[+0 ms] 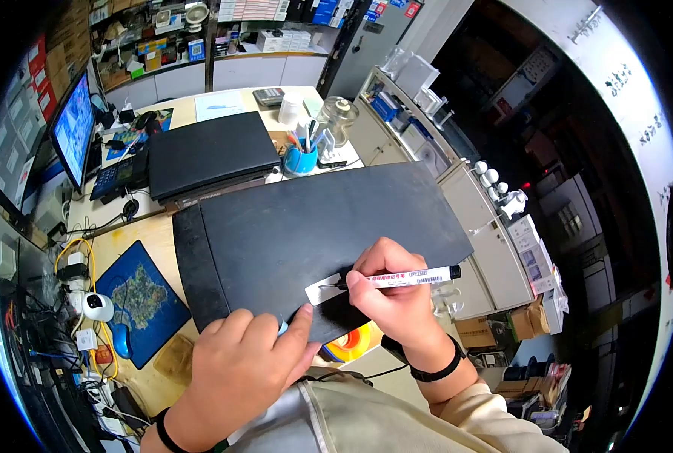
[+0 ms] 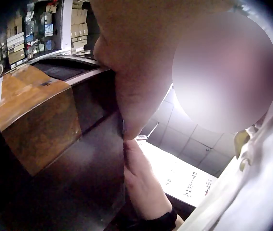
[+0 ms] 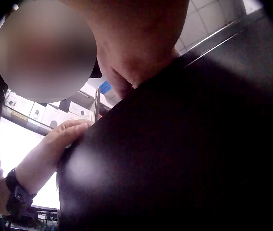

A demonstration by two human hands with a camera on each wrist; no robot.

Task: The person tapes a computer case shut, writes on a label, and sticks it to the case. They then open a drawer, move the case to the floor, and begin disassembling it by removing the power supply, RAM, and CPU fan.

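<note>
In the head view my right hand (image 1: pixel 393 298) holds a white marker pen (image 1: pixel 408 278) with a black end, its tip on a small white label (image 1: pixel 326 290). The label lies near the front edge of a large black panel (image 1: pixel 314 219). My left hand (image 1: pixel 250 351) rests at that edge, one fingertip beside the label's lower left corner; a bit of light blue shows by its fingers. The left wrist view has my left hand (image 2: pixel 136 67) large against the dark panel (image 2: pixel 98 168). In the right wrist view my right hand (image 3: pixel 131 43) hides the pen.
Left of the panel are a blue mouse pad (image 1: pixel 144 302), a blue mouse (image 1: pixel 121 341) and a small white camera (image 1: pixel 98 306). Behind it stand a black flat device (image 1: pixel 212 155) and a blue pen cup (image 1: pixel 300 160). A yellow tape roll (image 1: pixel 349 345) is below the front edge.
</note>
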